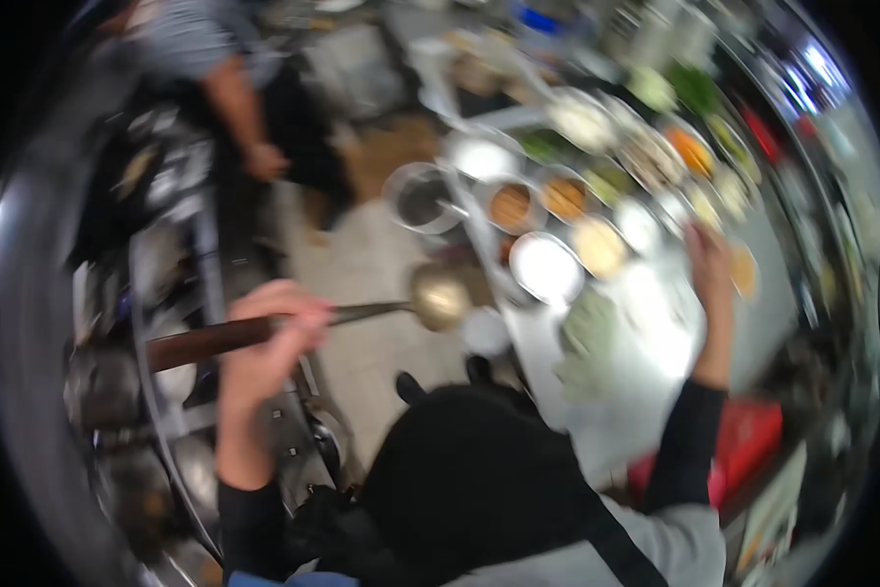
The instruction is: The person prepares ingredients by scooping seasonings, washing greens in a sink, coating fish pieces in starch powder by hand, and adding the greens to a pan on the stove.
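Observation:
My left hand (281, 328) is wrapped round the dark wooden handle of a ladle (370, 311). The ladle's round metal bowl points right, over the gap between the stove side and the steel table. On the other side my right hand (711, 256) reaches over the steel table, close to the small bowls in the far rows. Blur hides its fingers, so I cannot make out whether they hold anything. Beside that hand lies a shallow round of something tan (743, 270). A crumpled pale green cloth (587, 344) rests on the table nearer to me.
Metal bowls of ingredients stand in rows, among them a bowl of white stuff (546, 267) and one of orange pieces (691, 152). A clear round container (422, 199) sits at the table's left edge. Another person (234, 98) stands by the stove (181, 235). Something red (743, 445) lies near my right sleeve.

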A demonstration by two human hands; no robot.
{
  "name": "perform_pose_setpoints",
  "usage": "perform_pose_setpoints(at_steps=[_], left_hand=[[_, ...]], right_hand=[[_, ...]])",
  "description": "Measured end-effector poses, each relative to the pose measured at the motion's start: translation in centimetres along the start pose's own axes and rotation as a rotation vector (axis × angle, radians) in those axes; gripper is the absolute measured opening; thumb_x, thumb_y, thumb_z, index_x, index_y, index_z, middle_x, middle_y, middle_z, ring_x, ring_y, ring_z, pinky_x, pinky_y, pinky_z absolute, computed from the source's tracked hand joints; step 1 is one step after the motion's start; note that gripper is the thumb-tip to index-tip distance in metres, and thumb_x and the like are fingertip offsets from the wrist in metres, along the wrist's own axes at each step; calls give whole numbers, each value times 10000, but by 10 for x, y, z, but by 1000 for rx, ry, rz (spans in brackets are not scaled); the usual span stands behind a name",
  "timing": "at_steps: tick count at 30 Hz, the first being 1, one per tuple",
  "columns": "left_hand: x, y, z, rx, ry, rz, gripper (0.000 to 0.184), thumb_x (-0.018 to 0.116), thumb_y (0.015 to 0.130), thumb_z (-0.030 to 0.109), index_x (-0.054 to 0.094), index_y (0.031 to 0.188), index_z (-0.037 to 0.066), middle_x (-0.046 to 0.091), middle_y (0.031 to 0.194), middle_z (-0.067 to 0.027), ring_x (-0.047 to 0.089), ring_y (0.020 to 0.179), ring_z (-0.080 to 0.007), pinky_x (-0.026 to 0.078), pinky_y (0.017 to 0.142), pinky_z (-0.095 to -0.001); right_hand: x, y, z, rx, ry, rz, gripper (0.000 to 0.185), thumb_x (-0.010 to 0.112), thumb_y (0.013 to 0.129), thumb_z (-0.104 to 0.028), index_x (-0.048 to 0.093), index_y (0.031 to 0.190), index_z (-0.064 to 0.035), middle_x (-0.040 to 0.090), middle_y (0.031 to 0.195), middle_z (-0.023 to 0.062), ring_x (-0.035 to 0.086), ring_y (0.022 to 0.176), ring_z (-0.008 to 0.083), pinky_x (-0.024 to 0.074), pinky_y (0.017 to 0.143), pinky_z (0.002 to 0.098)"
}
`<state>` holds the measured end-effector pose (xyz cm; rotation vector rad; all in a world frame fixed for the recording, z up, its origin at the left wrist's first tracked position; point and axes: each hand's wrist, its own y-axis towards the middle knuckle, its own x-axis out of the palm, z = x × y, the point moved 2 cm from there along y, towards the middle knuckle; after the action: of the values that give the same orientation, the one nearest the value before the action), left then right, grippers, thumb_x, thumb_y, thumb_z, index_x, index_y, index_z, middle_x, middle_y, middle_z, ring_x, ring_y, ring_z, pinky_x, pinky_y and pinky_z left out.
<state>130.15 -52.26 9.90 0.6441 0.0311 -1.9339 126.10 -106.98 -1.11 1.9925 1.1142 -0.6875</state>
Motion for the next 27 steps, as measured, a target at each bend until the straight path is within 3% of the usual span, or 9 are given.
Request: perform_pose_setpoints(at_steps=[1, 3, 8, 10, 13, 14, 16, 19, 27], left_hand=[[-6, -6, 1, -67, -42, 25, 84, 604, 851, 21, 669, 813, -17, 664, 861, -135, 619, 636, -162, 509, 582, -284], [-10, -12, 2, -113, -126, 49, 93, 606, 851, 23, 674, 802, -17, 659, 873, -135, 635, 654, -174, 514, 590, -287], [-12, -23, 16, -201, -315, 162, 127, 617, 860, 46, 671, 789, -44, 598, 872, -123, 635, 647, -191, 521, 586, -299], [-16, -25, 17, -93, -202, 199, 182, 607, 876, 79, 664, 783, -66, 548, 873, -124, 624, 626, -200, 523, 578, -305], [-9, -30, 17, -94, -171, 181, 257, 570, 896, 150, 646, 786, -70, 529, 876, -158, 617, 606, -225, 530, 563, -310], [-10, -34, 16, -53, -123, 158, 281, 559, 901, 174, 639, 788, -70, 520, 883, -170, 619, 604, -237, 535, 559, -311], [-7, -40, 15, -55, -152, 188, 300, 554, 894, 203, 623, 788, -69, 503, 896, -180, 613, 584, -244, 546, 552, -315], [-11, -50, 16, -73, -179, 205, 333, 555, 889, 244, 616, 782, -65, 486, 907, -180, 613, 573, -240, 552, 546, -314], [-6, -56, 27, -53, -162, 202, 365, 538, 918, 294, 598, 801, -47, 446, 946, -148, 586, 584, -208, 507, 523, -290]], right_hand=[[7, -1, 15, 160, 239, 11, 363, 539, 1002, -270, 655, 1053, 70, 701, 928, 138, 636, 838, 193, 489, 764, 323], [0, -8, 18, 228, 189, 35, 418, 502, 1019, -338, 646, 1137, 36, 692, 964, 95, 617, 834, 145, 481, 748, 270], [2, -24, 30, 174, 506, 231, 404, 466, 1033, -330, 636, 1187, 2, 695, 1059, 83, 565, 781, 101, 471, 729, 250], [13, -34, 21, 277, 618, 270, 400, 446, 1038, -308, 622, 1197, 14, 692, 1054, 89, 572, 823, 96, 493, 768, 243], [20, -54, -28, 266, 620, 117, 349, 451, 1038, -296, 628, 1081, 1, 655, 902, 53, 578, 790, 110, 481, 738, 252], [29, -59, -27, 398, 910, 79, 355, 448, 1039, -287, 615, 1078, 24, 665, 906, 88, 584, 767, 116, 483, 713, 258], [40, -67, -42, 390, 1018, -63, 351, 452, 1039, -276, 606, 1083, 37, 680, 911, 114, 598, 764, 122, 484, 685, 261], [54, -75, -60, 376, 900, -200, 341, 493, 1025, -261, 661, 1035, 36, 713, 897, 103, 601, 750, 92, 474, 662, 235], [94, -68, -51, 367, 759, -229, 314, 524, 1002, -256, 684, 1053, 8, 724, 897, 50, 593, 756, 63, 437, 642, 200]])
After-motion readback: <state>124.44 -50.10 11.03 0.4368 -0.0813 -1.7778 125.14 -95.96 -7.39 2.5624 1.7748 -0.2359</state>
